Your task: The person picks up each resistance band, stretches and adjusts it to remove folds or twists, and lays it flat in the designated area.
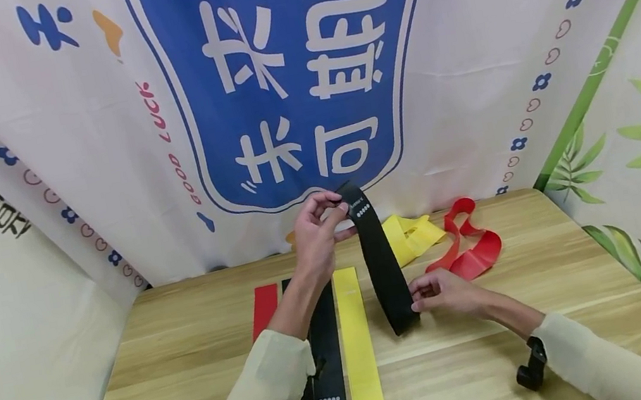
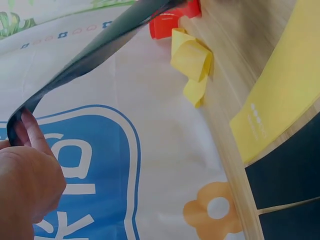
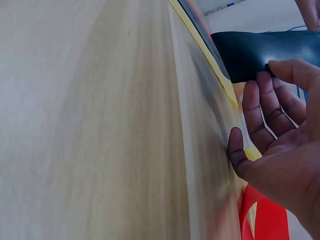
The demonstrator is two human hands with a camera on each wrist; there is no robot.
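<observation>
Mid-frame, the left fingers (image 1: 333, 218) and right fingers (image 3: 254, 110) are pinching the black band (image 1: 381, 261), ideally drawing it flat, untwisted.

Head view: bright, diffuse illumination across the light-brown wood-grain table (image 1: 453, 369). Wrist views: dimmer, softer detail. Right wrist view: pale haze at left; faint sheen on the flat, smooth black band (image 3: 250, 55).

Cream sleeves (image 1: 258, 393), black wrist camera (image 1: 532, 368)

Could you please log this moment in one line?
left hand: grips black band, top | right hand: pinches its bottom | table: loose yellow band, loose red band
</observation>
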